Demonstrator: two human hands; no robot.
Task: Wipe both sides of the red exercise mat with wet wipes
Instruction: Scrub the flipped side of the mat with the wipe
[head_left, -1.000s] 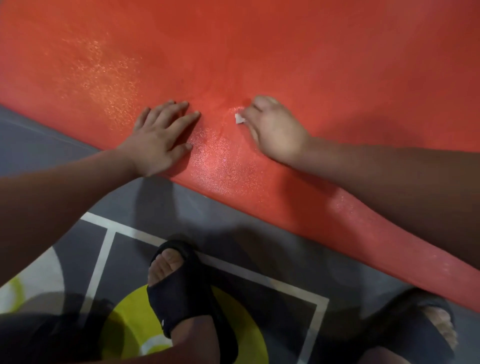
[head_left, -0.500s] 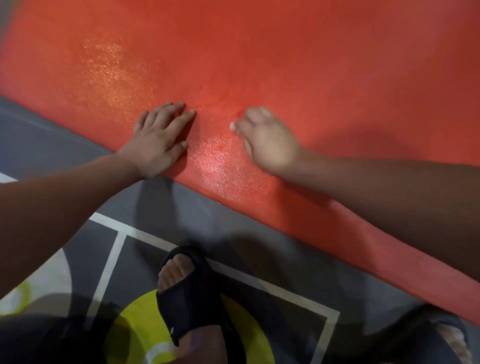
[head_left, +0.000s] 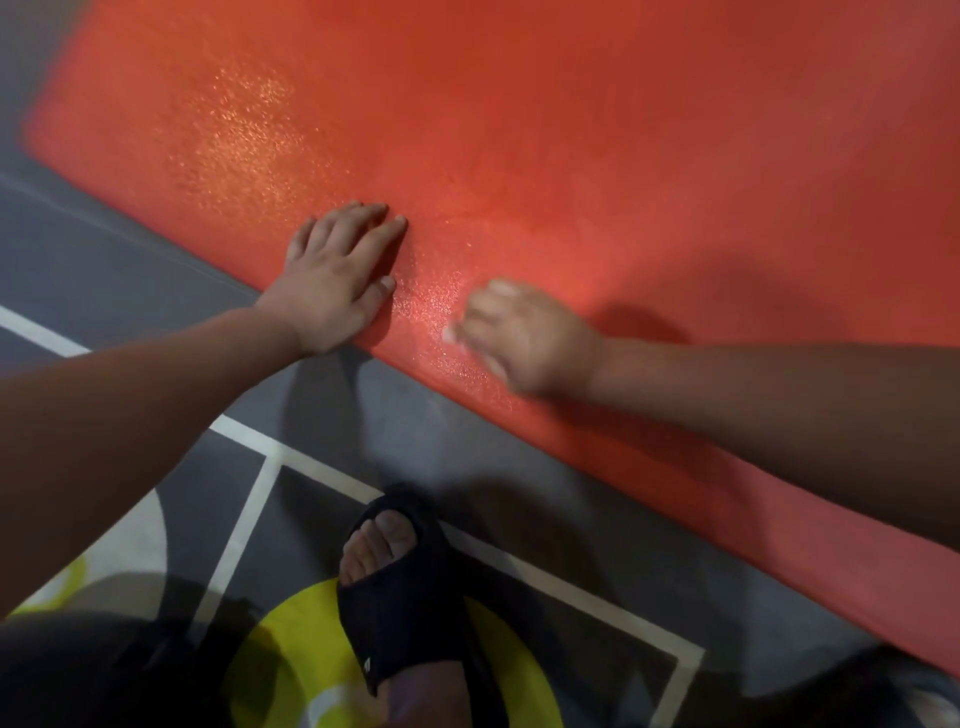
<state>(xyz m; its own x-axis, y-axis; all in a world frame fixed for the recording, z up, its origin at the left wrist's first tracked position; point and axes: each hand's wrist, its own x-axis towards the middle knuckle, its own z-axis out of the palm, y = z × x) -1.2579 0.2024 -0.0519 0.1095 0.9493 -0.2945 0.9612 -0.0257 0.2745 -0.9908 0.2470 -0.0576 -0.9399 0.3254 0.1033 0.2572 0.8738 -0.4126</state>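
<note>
Head view: the red exercise mat (head_left: 571, 130) lies on a patterned grey floor (head_left: 130, 270), with the left hand (head_left: 337, 280) pressed flat, fingers spread, at the mat's near edge and the blurred right hand (head_left: 519, 338) beside it curled on a tiny wet wipe (head_left: 449, 333), which could slip free or skip patches.

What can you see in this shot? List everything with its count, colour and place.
exercise mat: one, red, across the upper frame.
floor covering: one, grey with white lines and a yellow-green ring, lower frame.
wet wipe: one, white, a scrap on the mat near its front edge.
sandal: one clearly seen, black, bottom centre.
foot: one, in the sandal, toes showing.
left hand: one, flat on the mat's front edge, fingers straight.
right hand: one, blurred, on the mat, fingers curled over the wipe.
</note>
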